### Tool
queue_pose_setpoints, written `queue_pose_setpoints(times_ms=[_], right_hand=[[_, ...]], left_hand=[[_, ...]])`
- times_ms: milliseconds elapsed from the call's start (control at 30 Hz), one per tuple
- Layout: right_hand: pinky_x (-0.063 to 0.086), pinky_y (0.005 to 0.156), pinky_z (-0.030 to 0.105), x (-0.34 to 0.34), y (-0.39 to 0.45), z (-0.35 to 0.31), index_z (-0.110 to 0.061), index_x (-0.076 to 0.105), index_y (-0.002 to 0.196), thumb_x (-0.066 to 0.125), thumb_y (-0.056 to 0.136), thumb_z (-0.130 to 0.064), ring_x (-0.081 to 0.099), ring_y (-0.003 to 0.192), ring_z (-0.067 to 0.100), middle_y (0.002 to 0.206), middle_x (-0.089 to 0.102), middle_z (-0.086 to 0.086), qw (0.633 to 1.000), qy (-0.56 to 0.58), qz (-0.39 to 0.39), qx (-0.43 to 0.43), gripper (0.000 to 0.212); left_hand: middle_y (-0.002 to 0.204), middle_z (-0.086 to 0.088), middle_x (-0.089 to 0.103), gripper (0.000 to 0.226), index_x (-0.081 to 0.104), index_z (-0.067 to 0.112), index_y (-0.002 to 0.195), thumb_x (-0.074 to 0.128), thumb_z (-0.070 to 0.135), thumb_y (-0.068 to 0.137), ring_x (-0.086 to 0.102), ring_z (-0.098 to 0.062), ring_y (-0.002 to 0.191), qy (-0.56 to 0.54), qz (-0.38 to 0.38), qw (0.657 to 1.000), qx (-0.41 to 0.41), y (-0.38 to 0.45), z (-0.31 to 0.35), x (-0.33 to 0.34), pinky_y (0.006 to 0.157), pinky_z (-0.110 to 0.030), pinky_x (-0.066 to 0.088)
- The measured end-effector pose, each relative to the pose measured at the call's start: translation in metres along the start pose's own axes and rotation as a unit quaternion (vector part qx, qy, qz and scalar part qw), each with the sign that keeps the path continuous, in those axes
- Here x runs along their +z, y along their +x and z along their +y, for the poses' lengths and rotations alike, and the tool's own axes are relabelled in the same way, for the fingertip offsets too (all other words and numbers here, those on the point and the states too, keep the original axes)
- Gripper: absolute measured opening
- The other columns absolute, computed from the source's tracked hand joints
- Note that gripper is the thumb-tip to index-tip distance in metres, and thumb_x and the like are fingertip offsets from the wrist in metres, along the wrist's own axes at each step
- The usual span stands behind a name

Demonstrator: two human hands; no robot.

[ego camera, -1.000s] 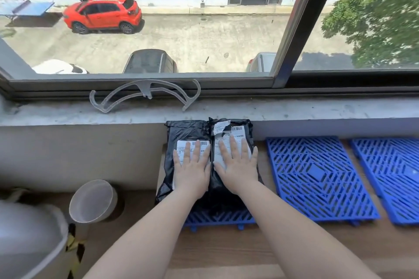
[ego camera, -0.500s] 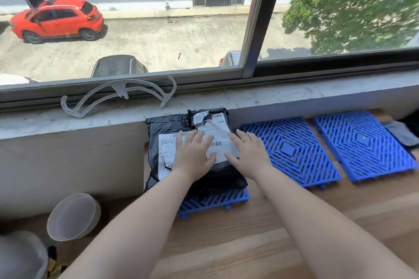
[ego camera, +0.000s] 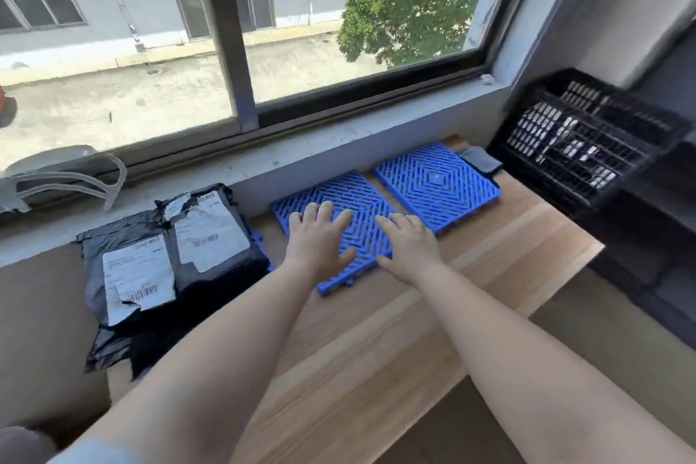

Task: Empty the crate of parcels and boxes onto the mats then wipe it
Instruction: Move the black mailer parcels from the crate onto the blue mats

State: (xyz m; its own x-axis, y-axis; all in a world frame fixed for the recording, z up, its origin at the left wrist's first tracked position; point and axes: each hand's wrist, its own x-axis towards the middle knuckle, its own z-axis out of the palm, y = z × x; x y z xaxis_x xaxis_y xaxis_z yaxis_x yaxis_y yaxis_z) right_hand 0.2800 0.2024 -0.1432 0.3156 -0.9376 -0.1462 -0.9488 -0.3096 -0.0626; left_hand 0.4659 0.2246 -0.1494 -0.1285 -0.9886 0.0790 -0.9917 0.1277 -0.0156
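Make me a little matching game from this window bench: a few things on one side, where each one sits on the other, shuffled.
Things:
1. black parcels
2. grey cloth
3. black crate
4. left hand

Places:
A. far right, by the wall
B. over the middle blue mat
C. far left of the bench
D. behind the right mat

Pairs: 1-C, 2-D, 3-A, 4-B

parcels [ego camera: 177, 260] block left, crate [ego camera: 580, 147] right, mats [ego camera: 437, 181] open

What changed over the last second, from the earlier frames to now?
Both hands came off the black parcels and moved right: the left hand and right hand are now open over the middle blue mat, holding nothing. The parcels stayed side by side on the leftmost mat.
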Motion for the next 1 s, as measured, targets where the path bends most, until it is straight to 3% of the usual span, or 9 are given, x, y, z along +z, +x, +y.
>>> queue_pose_setpoints(times_ms=[100, 200, 333, 533, 767, 1000], right_hand=[[0.028, 0.113, 0.040, -0.011, -0.039, 0.076, -0.027, 0.028, 0.152, 0.064, 0.084, -0.049, 0.029, 0.139, 0.028, 0.155, 0.031, 0.005, 0.999, -0.010, 0.019, 0.041, 0.079], [0.023, 0.115, 0.041, -0.020, -0.082, 0.160, -0.028, 0.027, 0.153, 0.062, 0.086, -0.046, 0.025, 0.142, 0.025, 0.156, 0.029, 0.002, 0.996, -0.003, 0.030, 0.089, 0.077], [0.009, 0.120, 0.053, -0.028, -0.142, 0.266, -0.028, 0.025, 0.153, 0.060, 0.089, -0.047, 0.020, 0.146, 0.024, 0.156, 0.029, -0.001, 0.988, -0.010, 0.037, 0.149, 0.075], [0.029, 0.111, 0.043, -0.024, -0.226, 0.396, -0.024, 0.037, 0.145, 0.059, 0.087, -0.044, 0.029, 0.137, 0.028, 0.149, 0.039, 0.002, 0.974, 0.023, 0.069, 0.215, 0.065], [0.027, 0.110, 0.041, -0.011, -0.284, 0.508, -0.025, 0.038, 0.145, 0.059, 0.088, -0.046, 0.031, 0.135, 0.029, 0.143, 0.043, 0.001, 0.947, 0.031, 0.073, 0.310, 0.065], [0.018, 0.117, 0.046, -0.012, -0.257, 0.601, -0.025, 0.035, 0.148, 0.059, 0.088, -0.048, 0.027, 0.139, 0.030, 0.147, 0.039, 0.002, 0.936, 0.033, 0.050, 0.347, 0.068]], left_hand=[[0.137, -0.008, 0.044, 0.072, 0.037, 0.030, 0.144, 0.055, 0.063, 0.082, 0.040, -0.034, 0.123, 0.008, -0.004, 0.999, 0.041, 0.019, 0.081, -0.009, 0.096, -0.048, 0.032], [0.143, -0.009, 0.039, 0.073, 0.033, 0.030, 0.145, 0.053, 0.063, 0.084, 0.034, -0.036, 0.130, 0.003, -0.008, 0.997, 0.080, 0.042, 0.175, -0.017, 0.106, -0.054, 0.027], [0.144, -0.010, 0.036, 0.071, 0.029, 0.030, 0.145, 0.051, 0.062, 0.086, 0.033, -0.036, 0.131, -0.018, 0.000, 0.989, 0.148, 0.063, 0.311, -0.032, 0.104, -0.056, 0.030], [0.145, -0.011, 0.034, 0.071, 0.025, 0.030, 0.147, 0.050, 0.061, 0.087, 0.034, -0.036, 0.131, -0.007, -0.012, 0.973, 0.231, 0.074, 0.481, -0.031, 0.097, -0.051, 0.035], [0.134, -0.008, 0.041, 0.068, 0.032, 0.029, 0.142, 0.050, 0.062, 0.085, 0.038, -0.033, 0.121, 0.031, -0.013, 0.942, 0.334, 0.100, 0.615, -0.025, 0.095, -0.047, 0.034], [0.128, -0.008, 0.044, 0.064, 0.039, 0.026, 0.134, 0.050, 0.064, 0.083, 0.038, -0.034, 0.119, 0.039, -0.001, 0.922, 0.386, 0.176, 0.695, -0.010, 0.103, -0.052, 0.029]])
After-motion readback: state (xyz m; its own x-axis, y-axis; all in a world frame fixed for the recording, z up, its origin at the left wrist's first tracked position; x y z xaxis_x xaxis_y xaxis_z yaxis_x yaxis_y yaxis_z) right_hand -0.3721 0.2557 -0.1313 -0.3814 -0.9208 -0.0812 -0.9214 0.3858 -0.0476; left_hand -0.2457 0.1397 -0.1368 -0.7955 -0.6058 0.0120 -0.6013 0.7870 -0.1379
